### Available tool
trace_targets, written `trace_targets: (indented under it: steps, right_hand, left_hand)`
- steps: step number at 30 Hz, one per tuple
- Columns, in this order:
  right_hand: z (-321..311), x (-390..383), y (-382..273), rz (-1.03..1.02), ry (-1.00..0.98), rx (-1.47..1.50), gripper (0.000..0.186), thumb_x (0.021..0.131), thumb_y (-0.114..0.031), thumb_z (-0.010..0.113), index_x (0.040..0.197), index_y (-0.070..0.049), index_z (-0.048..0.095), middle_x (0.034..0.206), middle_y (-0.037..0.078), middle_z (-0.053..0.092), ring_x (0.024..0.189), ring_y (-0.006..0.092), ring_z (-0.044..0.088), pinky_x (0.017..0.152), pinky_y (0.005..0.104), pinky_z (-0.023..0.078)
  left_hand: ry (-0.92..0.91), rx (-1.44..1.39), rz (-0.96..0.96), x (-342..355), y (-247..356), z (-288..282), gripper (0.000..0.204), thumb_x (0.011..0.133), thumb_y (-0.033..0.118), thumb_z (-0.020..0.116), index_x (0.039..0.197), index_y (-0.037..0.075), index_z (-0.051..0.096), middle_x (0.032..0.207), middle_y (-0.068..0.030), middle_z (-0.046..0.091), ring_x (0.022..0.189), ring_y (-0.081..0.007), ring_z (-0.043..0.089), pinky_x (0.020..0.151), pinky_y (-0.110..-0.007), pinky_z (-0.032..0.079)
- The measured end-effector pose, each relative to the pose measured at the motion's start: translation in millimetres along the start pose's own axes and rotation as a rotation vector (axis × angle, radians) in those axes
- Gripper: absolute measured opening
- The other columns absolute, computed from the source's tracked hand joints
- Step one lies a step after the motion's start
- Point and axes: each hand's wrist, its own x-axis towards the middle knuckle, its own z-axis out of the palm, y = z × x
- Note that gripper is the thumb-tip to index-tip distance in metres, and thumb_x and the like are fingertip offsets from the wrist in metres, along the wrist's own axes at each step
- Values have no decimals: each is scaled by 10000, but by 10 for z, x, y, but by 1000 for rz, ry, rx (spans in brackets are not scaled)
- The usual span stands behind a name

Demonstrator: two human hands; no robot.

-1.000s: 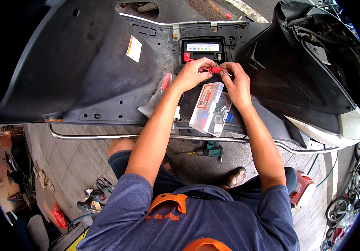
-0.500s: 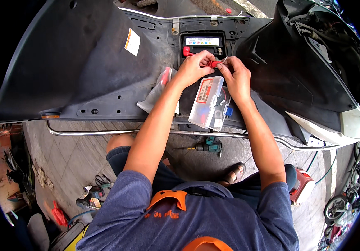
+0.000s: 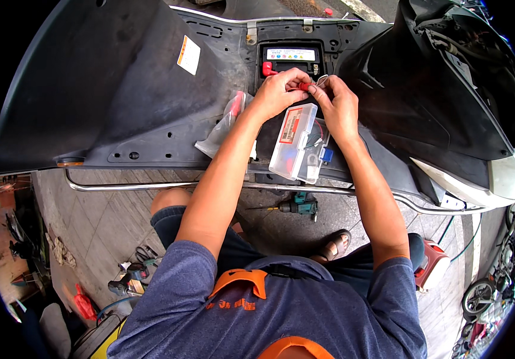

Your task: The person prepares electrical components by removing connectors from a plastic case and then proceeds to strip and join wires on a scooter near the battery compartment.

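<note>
Both hands meet over the battery bay of a dark grey plastic scooter body panel. Left hand and right hand are pinched together on a small red plastic connector piece with thin wire looping off it; fingertips touching, the piece held between them just in front of the black rectangular battery.

Battery sits seated in its recess, its red terminal cap at the left corner showing. The connector is not on a terminal yet (as far as can be judged; fingers hide the far side), so fitting looks under way, not finished.

Clear plastic parts box, lid open, lies on the panel just below the hands, small red and blue bits inside. A clear plastic bag with a red item rests left of the left forearm.

On the paved floor below: a teal cordless drill, well apart from the hands.
</note>
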Motion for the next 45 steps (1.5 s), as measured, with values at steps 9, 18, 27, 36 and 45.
trace_targets:
  steps: [9, 18, 27, 36, 45]
  right_hand:
    - [-45, -29, 54, -11, -87, 91, 250, 811, -118, 715, 1002, -3, 602, 820, 94, 605, 677, 205, 588, 633, 330, 476]
    - [-20, -14, 92, -62, -89, 45, 231, 813, -131, 694, 1009, -34, 623, 842, 108, 611, 727, 262, 608, 670, 352, 478]
    - [-28, -30, 76, -138, -109, -42, 211, 813, -117, 677, 1002, -39, 626, 877, 129, 621, 786, 309, 630, 696, 385, 492]
    - [-48, -35, 94, -117, -146, -16, 222, 796, -91, 676, 1004, -41, 619, 889, 117, 621, 792, 288, 637, 697, 373, 495]
    - [-39, -51, 50, -80, -154, 104, 216, 784, -65, 683, 992, -46, 626, 858, 93, 607, 768, 252, 629, 681, 351, 490]
  left_hand:
    - [-26, 10, -19, 17, -12, -34, 281, 810, 131, 734, 1046, 21, 629, 951, -38, 674, 832, -103, 611, 791, -265, 500]
    - [-51, 16, -35, 24, -23, -60, 291, 804, 111, 730, 1056, 19, 617, 960, -44, 666, 865, -113, 606, 815, -277, 493]
    - [-63, 40, 7, 0, 12, -81, 289, 789, 57, 721, 1057, 22, 617, 940, -51, 683, 859, -121, 638, 805, -285, 518]
    - [-54, 79, 3, 2, -1, -59, 287, 778, 35, 703, 1051, 19, 614, 937, -57, 685, 868, -131, 643, 813, -291, 517]
    - [-52, 39, -12, 1, 8, -72, 270, 762, 49, 689, 1020, 28, 613, 899, -41, 671, 843, -125, 628, 801, -290, 508]
